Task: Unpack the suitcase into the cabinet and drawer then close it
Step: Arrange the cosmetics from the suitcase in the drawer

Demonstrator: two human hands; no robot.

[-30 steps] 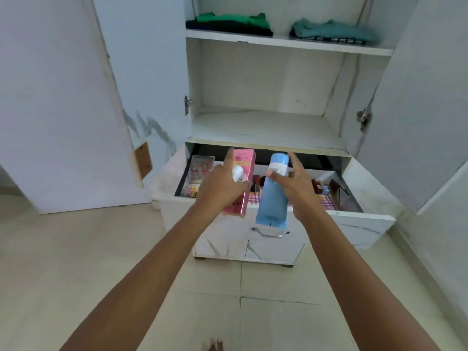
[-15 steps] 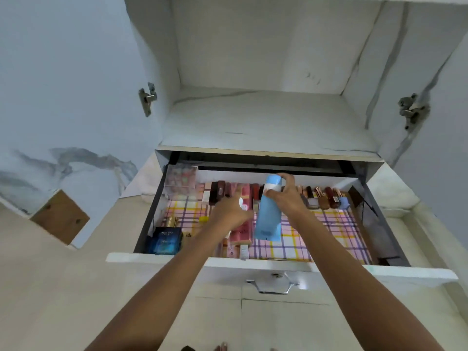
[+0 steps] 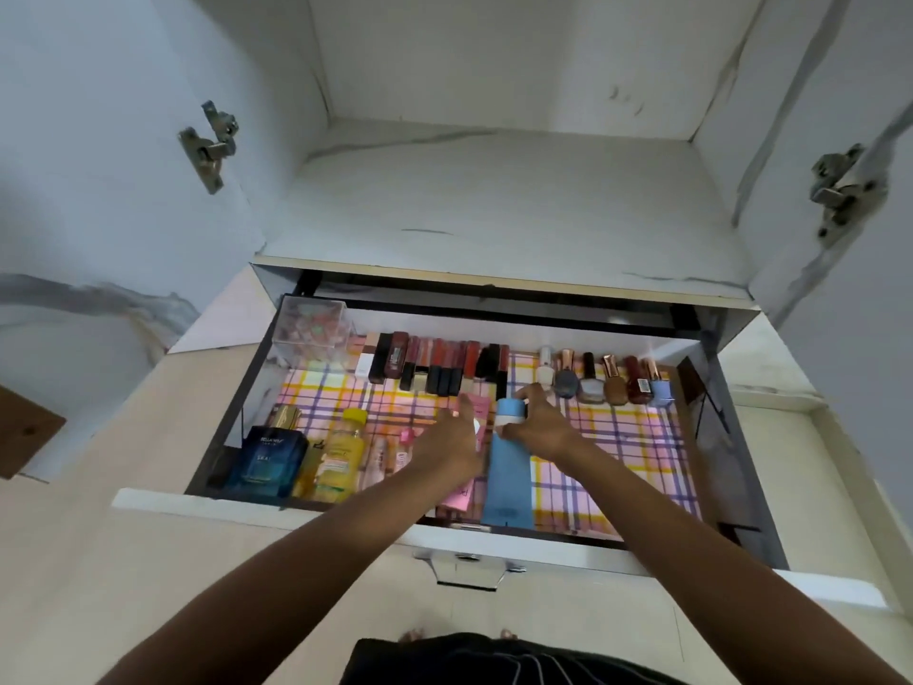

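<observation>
In the head view the blue tube [image 3: 509, 479] lay in the open drawer [image 3: 346, 511] on its checked liner [image 3: 637, 447], near the middle of the front edge, its long axis running from the front edge toward the back wall, white cap end away from the person; the right hand [image 3: 541, 427] was wrapped around that cap end, fingers curled over it, so this hand was the nearer and had the hold; the left hand [image 3: 452, 440] rested just left of the tube on a pink box [image 3: 469, 454], fingers spread, and whether it gripped the box or only steadied it I could not tell; the box lay parallel to the tube and touching or almost touching it; to the left along the front edge stood a blue perfume bottle [image 3: 269, 459] and a yellow bottle [image 3: 341, 454]; along the back wall ran a row of lipsticks [image 3: 435, 363] and, toward the back right corner, nail polish bottles [image 3: 607, 383], with a clear plastic box [image 3: 311, 328] in the back left corner; the liner right of the tube was bare, so the release looked unobstructed.
</observation>
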